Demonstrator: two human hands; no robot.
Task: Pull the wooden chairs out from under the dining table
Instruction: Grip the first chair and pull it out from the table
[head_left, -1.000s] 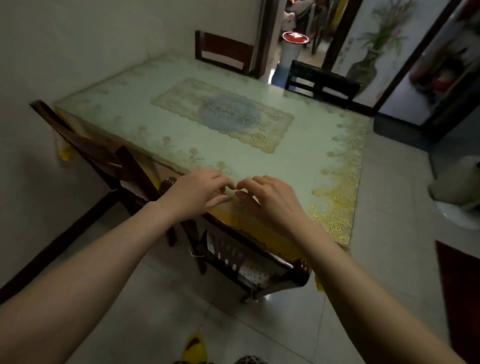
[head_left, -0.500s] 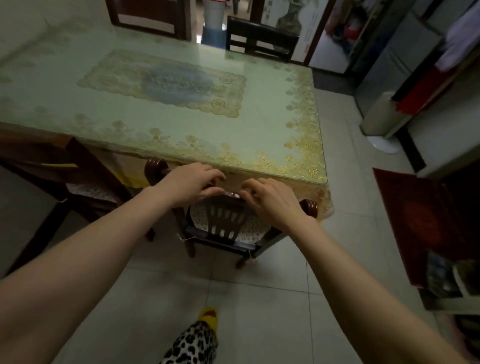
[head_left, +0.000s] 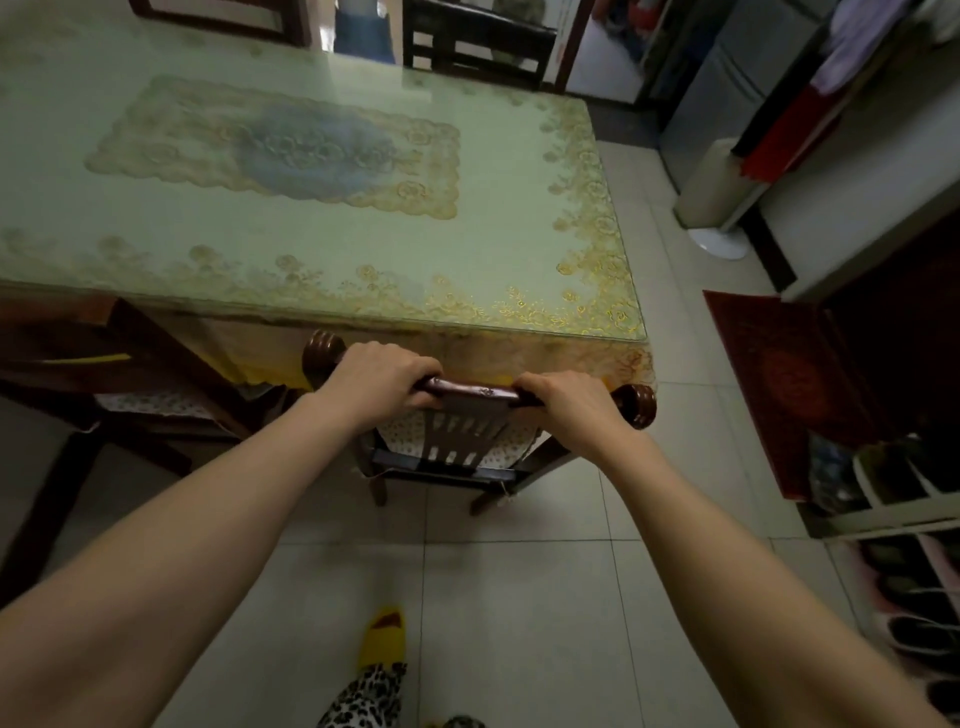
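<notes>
Both hands grasp the top rail (head_left: 472, 391) of the near chair (head_left: 457, 441). The left hand (head_left: 379, 382) has its fingers (head_left: 423, 397) curled over the rail near the left knob (head_left: 323, 351); the right hand (head_left: 569, 402) has its fingers (head_left: 524, 387) wrapped round the rail just inside the right knob (head_left: 636, 405). A bare stretch of rail shows between the two sets of fingers. The rail sits just beside the edge of the desk (head_left: 311, 234), right beyond the fingers, and the chair's seat is partly tucked under the hanging cloth. Below the fingers, the slatted back and patterned seat cushion (head_left: 405, 434) are visible, with the chair's legs on the tiled floor (head_left: 519, 597).

A second chair (head_left: 130, 364) stands left of the left fingers, also against the desk edge. Two more chairs (head_left: 478, 47) stand at the far side, well beyond the fingers. Near the person, a yellow slipper (head_left: 384, 636) rests on the floor. To the right of the right fingers lie a red mat (head_left: 779, 374) and a shoe rack (head_left: 909, 545).
</notes>
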